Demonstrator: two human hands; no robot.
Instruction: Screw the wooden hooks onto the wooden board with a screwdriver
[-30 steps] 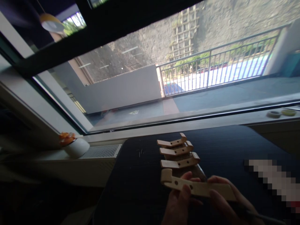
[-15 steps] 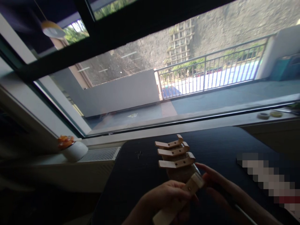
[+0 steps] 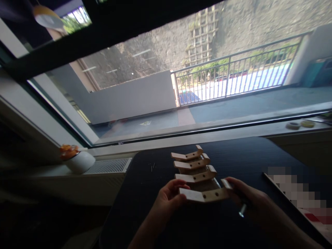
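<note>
My left hand [image 3: 168, 199] pinches the flat left end of the nearest wooden hook [image 3: 210, 196], a bent strip with two dark holes. At its curled right end are the fingers of my right hand [image 3: 250, 195]. Tucked in that same hand is a dark-handled tool with a metal shaft [image 3: 242, 210], apparently a screwdriver; most of it is hidden. Behind lie more wooden hooks of the same shape, a near one [image 3: 195, 176], a middle one [image 3: 192, 164] and a far one [image 3: 187, 155], in a row across a brownish board [image 3: 209, 186].
All this is on a dark table [image 3: 155, 214]. A few thin screws or nails [image 3: 153, 167] lie at its left. A blurred-out flat item [image 3: 293, 193] rests at the right. Beyond are a window sill with tape rolls [image 3: 293, 125], a radiator [image 3: 109, 166] and a white pot [image 3: 79, 162].
The nearest hook has swung from a steep slant to lie nearly parallel with the others. My left hand has shifted to its left end, and my right hand has closed at its curled end.
</note>
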